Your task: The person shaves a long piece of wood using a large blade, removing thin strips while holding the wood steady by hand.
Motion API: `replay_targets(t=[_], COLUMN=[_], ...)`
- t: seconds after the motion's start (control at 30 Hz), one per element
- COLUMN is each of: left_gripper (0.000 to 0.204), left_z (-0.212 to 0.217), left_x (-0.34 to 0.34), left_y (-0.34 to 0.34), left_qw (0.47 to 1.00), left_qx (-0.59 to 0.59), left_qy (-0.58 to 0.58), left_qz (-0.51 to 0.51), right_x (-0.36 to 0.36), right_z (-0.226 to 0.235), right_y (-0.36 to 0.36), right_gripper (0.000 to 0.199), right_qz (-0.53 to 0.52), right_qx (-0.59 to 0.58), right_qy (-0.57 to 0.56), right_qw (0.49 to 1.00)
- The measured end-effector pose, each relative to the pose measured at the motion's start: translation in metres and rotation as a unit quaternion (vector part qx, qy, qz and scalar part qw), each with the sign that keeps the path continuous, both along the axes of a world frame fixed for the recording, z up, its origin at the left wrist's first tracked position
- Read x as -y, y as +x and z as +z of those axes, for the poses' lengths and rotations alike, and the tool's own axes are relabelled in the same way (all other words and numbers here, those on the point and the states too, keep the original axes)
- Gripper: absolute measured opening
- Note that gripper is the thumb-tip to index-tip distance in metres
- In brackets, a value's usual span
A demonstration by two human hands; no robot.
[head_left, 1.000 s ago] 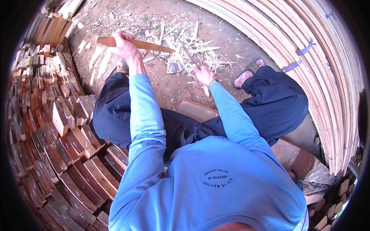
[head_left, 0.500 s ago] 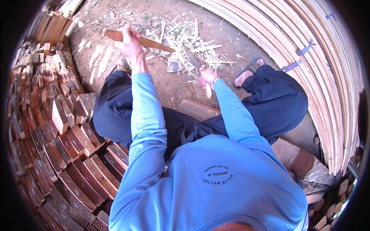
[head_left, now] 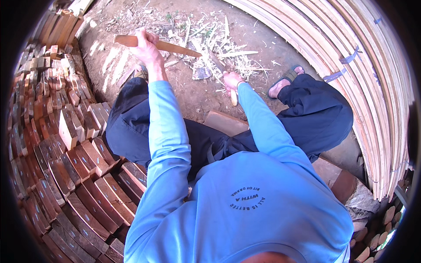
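My left hand [head_left: 148,51] is wrapped round a flat wooden slat [head_left: 177,47], held out at the far left. The slat tilts a little, and its narrow end points right. In my right hand [head_left: 232,81] is a knife [head_left: 216,61], gripped by its pale wooden handle. Its blade slants up and left, close to the slat's narrow end; whether they touch I cannot tell. Under both lie pale wood shavings [head_left: 239,54], scattered on the dirt ground.
Stacked wooden blocks [head_left: 87,199] rise along my left side. Long pale wooden strips [head_left: 351,74], tied with blue bands, curve along the right. A flat brown block [head_left: 226,123] lies between my legs. Stones [head_left: 359,199] sit at the lower right.
My right hand has shifted slightly up and left, bringing the knife blade nearer the slat's narrow end. The left hand and slat have barely moved.
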State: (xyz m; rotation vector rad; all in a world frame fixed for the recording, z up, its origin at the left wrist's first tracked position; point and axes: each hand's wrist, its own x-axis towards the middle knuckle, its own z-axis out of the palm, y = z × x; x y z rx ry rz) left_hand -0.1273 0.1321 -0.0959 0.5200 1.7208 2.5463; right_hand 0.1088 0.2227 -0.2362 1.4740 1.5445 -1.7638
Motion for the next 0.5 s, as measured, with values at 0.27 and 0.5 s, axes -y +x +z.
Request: replay_targets(t=[0.27, 0.5], left_gripper=[0.042, 0.042], left_z=[0.002, -0.007], left_x=[-0.002, -0.002], left_y=[0.002, -0.001], left_qw=[0.997, 0.995], left_qx=[0.019, -0.010], left_qy=[-0.005, -0.014], left_qz=[0.076, 0.095], right_x=[0.015, 0.035], right_z=[0.037, 0.017], right_y=[0.005, -0.001], right_gripper=[0.058, 0.066], right_qz=[-0.009, 0.110], right_qx=[0.029, 0.047], right_qy=[0.105, 0.132], right_qw=[0.994, 0.984])
